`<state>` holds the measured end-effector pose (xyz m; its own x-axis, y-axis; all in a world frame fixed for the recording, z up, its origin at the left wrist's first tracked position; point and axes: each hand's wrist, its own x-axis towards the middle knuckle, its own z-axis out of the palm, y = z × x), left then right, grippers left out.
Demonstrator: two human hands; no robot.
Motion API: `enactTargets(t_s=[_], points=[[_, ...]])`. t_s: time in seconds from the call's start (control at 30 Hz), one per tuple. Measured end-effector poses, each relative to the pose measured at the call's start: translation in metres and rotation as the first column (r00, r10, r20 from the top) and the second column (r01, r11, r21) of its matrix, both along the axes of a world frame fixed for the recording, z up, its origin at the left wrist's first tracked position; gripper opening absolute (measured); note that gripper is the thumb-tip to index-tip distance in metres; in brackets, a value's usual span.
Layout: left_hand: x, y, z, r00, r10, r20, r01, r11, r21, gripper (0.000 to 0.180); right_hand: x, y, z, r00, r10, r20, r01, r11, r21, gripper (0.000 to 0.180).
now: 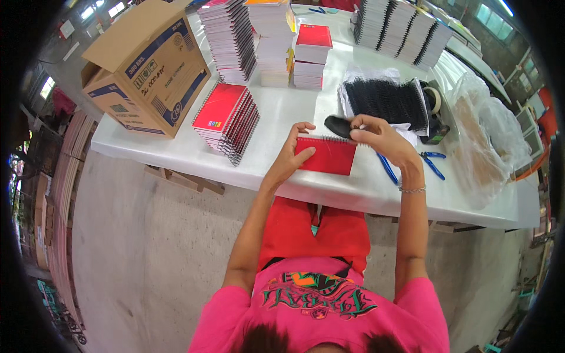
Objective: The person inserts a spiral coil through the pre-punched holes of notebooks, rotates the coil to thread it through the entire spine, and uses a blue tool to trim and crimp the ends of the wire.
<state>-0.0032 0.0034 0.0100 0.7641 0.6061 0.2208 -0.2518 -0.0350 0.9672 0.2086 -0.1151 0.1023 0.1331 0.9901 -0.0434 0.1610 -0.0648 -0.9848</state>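
The red notebook (327,155) lies flat on the white table (276,112), at the near edge, directly in front of the person. All positions below are given relative to this notebook.

Left hand (292,154): rests on the left end of the notebook. The fingers are extended and slightly spread, with the thumb lying across the red cover and the fingertips curled over the upper left corner, pressing the notebook against the table.

Right hand (381,137): sits at the upper right corner of the notebook. The fingers are drawn together and pinch at the wire spiral binding (327,139) that runs along the far edge. Whether they grip the wire itself or the cover edge cannot be told. A bracelet (412,189) circles the wrist.

A black oval object (338,125) touches the far edge, just left of the right hand. Beyond it, to the right, lies a bundle of black spiral coils (385,100) on white paper. Blue-handled pliers (434,161) lie to the right, past the right wrist, with a clear plastic bag (482,141) farther right.

To the left, a slanted stack of red spiral notebooks (228,120) stands near, and an open cardboard box (147,67) sits farther left. Tall notebook stacks (271,41) occupy the far side of the table.
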Motion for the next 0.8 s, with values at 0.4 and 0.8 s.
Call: enactTargets(t_s=[0.4, 0.8], points=[[-0.012, 0.01, -0.005, 0.999, 0.006, 0.035, -0.002, 0.994, -0.106, 0.028, 0.024, 0.011, -0.001, 0.919, 0.288, -0.27, -0.27, 0.957, 0.104, 0.028], [-0.019, 0.007, -0.006, 1.0, -0.025, 0.013, 0.026, 0.996, -0.083, 0.025, 0.007, 0.01, -0.012, 0.944, 0.267, 0.192, -0.213, 0.941, -0.262, 0.027]])
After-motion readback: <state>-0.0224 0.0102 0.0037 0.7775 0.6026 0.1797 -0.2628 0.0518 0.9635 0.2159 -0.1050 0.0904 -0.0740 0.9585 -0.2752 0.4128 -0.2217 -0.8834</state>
